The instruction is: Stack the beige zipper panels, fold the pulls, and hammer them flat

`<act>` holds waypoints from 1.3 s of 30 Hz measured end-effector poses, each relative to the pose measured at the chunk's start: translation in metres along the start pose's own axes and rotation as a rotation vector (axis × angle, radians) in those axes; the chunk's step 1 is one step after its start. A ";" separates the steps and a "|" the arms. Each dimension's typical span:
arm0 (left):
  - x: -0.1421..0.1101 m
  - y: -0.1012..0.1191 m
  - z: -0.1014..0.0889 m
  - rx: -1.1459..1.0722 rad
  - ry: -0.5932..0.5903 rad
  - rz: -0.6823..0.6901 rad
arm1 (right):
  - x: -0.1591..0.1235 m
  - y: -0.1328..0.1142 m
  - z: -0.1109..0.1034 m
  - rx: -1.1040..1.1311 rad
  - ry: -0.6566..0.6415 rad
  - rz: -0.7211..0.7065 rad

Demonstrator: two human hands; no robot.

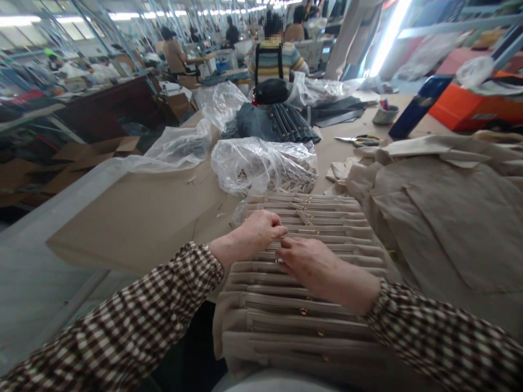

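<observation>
A row of beige fabric pieces (pixel 253 321) with zippers lies overlapped in front of me, small gold-coloured sliders showing along it. Over the middle of the row, my left hand (pixel 261 231) is closed in a pinch; whatever sits between its fingertips is hidden. Just to the right, my right hand (pixel 314 267) is bent with thumb and fingers together at a small shiny zipper slider (pixel 277 261). The two hands' fingertips are close to each other. Farther up the row, narrow beige tabs (pixel 303 218) lie at a slant across the zippers.
Beyond the row lies a clear plastic bag (pixel 261 158) of small beige strips. Dark zippered pieces (pixel 281 122), scissors (pixel 359 140), a small cup (pixel 385 114) and a blue object (pixel 420 106) are farther back. Beige cloth (pixel 453 212) is piled right. A person (pixel 273 57) sits ahead.
</observation>
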State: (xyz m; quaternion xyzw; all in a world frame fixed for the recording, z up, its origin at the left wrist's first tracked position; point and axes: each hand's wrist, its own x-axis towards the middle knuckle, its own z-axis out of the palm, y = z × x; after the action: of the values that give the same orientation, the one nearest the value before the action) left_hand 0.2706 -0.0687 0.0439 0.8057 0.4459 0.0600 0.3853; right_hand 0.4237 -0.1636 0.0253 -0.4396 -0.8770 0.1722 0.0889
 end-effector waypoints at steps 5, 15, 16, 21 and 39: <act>-0.008 0.000 -0.001 -0.081 0.017 -0.004 | 0.012 0.015 0.005 0.086 -0.045 0.070; -0.032 0.029 0.013 -0.743 -0.320 -0.189 | -0.025 0.026 -0.035 1.031 0.325 0.312; -0.032 0.030 0.015 -0.753 -0.355 -0.179 | -0.028 0.025 -0.034 1.050 0.323 0.316; -0.027 0.031 0.025 -0.540 -0.341 -0.135 | -0.045 0.027 -0.023 0.953 0.259 0.385; -0.010 0.043 0.042 0.385 -0.266 0.163 | -0.052 0.039 -0.002 0.144 0.060 0.349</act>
State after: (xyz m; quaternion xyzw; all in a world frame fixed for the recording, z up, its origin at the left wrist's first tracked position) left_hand 0.3117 -0.1133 0.0459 0.8984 0.3279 -0.1017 0.2739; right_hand 0.4843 -0.1833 0.0126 -0.5826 -0.7697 0.2343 0.1150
